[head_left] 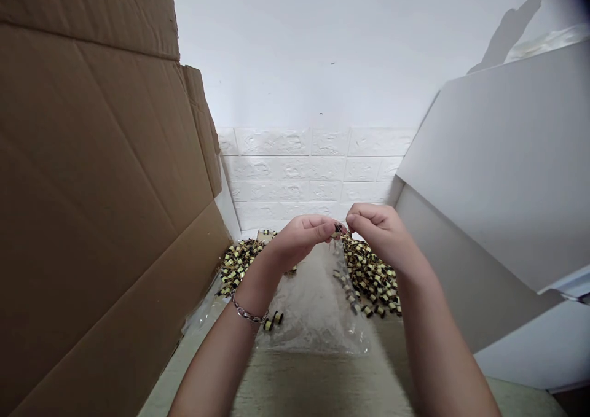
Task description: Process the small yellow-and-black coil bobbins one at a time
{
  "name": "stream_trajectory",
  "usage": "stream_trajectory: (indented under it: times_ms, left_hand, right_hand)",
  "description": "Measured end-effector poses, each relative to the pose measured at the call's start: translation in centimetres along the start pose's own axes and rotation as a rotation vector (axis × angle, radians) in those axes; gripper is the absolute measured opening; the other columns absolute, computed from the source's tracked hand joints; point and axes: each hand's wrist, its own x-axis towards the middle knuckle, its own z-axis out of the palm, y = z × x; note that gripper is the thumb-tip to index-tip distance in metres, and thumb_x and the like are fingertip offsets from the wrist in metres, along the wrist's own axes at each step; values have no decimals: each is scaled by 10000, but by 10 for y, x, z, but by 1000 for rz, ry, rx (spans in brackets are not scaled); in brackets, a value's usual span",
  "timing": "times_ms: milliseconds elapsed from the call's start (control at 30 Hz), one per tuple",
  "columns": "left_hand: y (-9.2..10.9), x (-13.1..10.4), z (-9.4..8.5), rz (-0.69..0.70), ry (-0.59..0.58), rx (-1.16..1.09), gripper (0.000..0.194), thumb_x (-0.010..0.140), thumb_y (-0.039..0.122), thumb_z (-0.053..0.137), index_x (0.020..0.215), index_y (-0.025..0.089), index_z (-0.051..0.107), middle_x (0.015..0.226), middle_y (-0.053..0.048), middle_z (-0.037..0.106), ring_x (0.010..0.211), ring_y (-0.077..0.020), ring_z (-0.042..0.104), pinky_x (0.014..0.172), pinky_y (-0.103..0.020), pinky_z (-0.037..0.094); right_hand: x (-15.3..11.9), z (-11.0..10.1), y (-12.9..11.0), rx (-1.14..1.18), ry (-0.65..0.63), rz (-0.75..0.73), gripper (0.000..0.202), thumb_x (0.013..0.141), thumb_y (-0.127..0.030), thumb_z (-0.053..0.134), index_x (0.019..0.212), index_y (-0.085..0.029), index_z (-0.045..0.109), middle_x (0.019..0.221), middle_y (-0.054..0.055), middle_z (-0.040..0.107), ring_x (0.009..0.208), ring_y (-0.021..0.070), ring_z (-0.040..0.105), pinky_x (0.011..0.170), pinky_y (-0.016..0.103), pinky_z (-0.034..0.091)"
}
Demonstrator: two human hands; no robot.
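Between thumb and fingers, my left hand (304,237) holds a small black and yellow part (337,231) with thin wires, above a clear plastic bag (318,306). Just to its right, my right hand (375,223) is closed in a pinch beside the part; whatever its fingertips grip is too small to make out. A heap of similar black and yellow parts (371,276) lies beyond and below my right hand. Another heap (237,263) is on the left, partly hidden by my left forearm. A few loose parts (273,320) lie near the bracelet on my left wrist.
A tall cardboard sheet (101,190) stands along the left side. Grey-white panels (498,159) rise on the right. A white wall with a brick pattern (295,165) closes off the back. The pale table (318,383) extends toward me in front of the bag.
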Motion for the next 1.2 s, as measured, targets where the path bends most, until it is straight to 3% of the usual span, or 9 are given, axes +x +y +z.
stream_trajectory:
  times_ms: [233, 533, 867, 1200]
  left_hand:
    - [0, 0, -1, -38, 26, -19, 314, 666, 441, 608, 732, 136, 629, 706, -17, 572, 688, -93, 462, 732, -244, 339]
    - [-2, 2, -4, 19, 84, 27, 284, 670, 408, 616, 762, 143, 660, 673, -16, 599, 705, -104, 491, 736, -246, 336]
    - [-5, 5, -10, 25, 185, 64, 237, 664, 360, 633, 731, 133, 652, 675, -12, 602, 704, -107, 496, 745, -255, 329]
    - [-9, 7, -10, 18, 204, -235, 274, 607, 364, 686, 734, 125, 647, 662, -1, 557, 612, -50, 455, 704, -216, 360]
  right_hand:
    - [6, 7, 7, 13, 17, -36, 232, 772, -236, 415, 566, -156, 487, 547, -30, 413, 559, 84, 390, 533, 214, 305]
    - [14, 12, 20, 208, -69, 33, 233, 736, -221, 420, 511, -159, 430, 490, -56, 346, 480, 64, 294, 489, 213, 243]
    - [18, 16, 28, 284, -62, 100, 238, 713, -198, 398, 482, -163, 353, 475, -57, 295, 476, 65, 247, 470, 224, 195]
    - [12, 16, 17, 173, 5, 30, 260, 740, -246, 405, 497, -170, 352, 492, -50, 289, 483, 69, 260, 468, 223, 204]
